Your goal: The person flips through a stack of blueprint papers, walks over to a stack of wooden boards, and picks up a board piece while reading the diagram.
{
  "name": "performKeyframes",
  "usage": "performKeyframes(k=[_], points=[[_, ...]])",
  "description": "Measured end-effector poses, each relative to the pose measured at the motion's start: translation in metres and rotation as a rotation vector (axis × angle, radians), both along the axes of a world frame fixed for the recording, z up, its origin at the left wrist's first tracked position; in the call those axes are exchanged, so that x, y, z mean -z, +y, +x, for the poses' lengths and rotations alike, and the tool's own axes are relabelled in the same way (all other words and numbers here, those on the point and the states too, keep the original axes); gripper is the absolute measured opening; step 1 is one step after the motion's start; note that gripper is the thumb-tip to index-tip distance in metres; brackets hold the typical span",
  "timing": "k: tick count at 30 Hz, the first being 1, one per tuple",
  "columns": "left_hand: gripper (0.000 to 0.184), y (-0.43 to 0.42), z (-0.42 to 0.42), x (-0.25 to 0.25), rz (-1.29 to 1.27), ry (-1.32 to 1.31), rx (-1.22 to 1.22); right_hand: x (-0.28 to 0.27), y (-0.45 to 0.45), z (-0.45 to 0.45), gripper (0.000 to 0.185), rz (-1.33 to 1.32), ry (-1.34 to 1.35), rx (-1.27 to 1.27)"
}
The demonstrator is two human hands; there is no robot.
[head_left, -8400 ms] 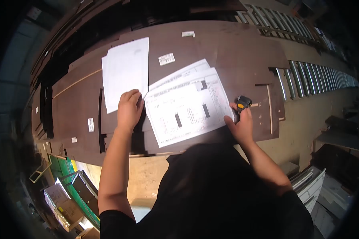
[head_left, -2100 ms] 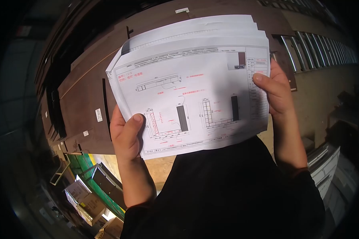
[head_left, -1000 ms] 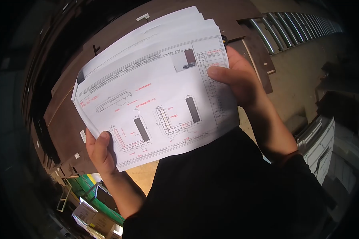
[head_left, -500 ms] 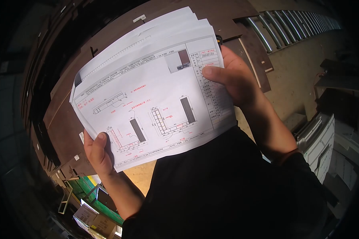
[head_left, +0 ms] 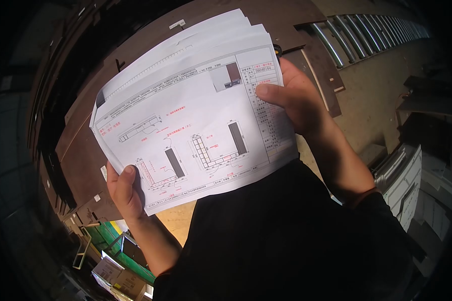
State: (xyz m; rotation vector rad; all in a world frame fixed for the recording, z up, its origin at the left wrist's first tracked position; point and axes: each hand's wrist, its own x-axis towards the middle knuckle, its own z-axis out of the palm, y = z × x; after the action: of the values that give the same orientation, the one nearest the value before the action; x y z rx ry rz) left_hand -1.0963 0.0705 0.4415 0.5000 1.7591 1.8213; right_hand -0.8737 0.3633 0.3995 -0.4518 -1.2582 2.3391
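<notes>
White drawing sheets (head_left: 196,103) were in both hands, held up in front of the torso, over the brown panels (head_left: 83,145). Top page faced up: line drawings, red notes, small photo near the upper right. Pages behind fanned past the top edge.

Left hand (head_left: 124,193) had a narrow pinch on the lower left edge, thumb on top. Right hand (head_left: 301,100) pinched the right edge higher up, thumb on the printed table, so part of that was covered. Black-and-yellow device (head_left: 277,49) showed just beside the right hand, partly hidden.

My read: good handling meant light, even tension to flatten the bow, thumbs out on the margins, and a slight tilt to get shadow off the right side. Squaring the fanned pages would have helped; pinching harder risked creases.

Further out: roller conveyor (head_left: 354,44) upper right, cartons (head_left: 120,281) lower left.
</notes>
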Motion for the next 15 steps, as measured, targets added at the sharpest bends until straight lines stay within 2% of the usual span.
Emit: performKeyframes(k=[9,15], points=[[0.060,0.0006,-0.0002,-0.0002,-0.007,0.003,-0.005,-0.0006,-0.0006,-0.0006,0.061,-0.003,0.008,0.017],[0.059,0.0020,0.0004,-0.0006,-0.002,-0.001,-0.006,-0.0085,-0.0026,-0.0017,0.068,0.009,-0.028,0.025]])
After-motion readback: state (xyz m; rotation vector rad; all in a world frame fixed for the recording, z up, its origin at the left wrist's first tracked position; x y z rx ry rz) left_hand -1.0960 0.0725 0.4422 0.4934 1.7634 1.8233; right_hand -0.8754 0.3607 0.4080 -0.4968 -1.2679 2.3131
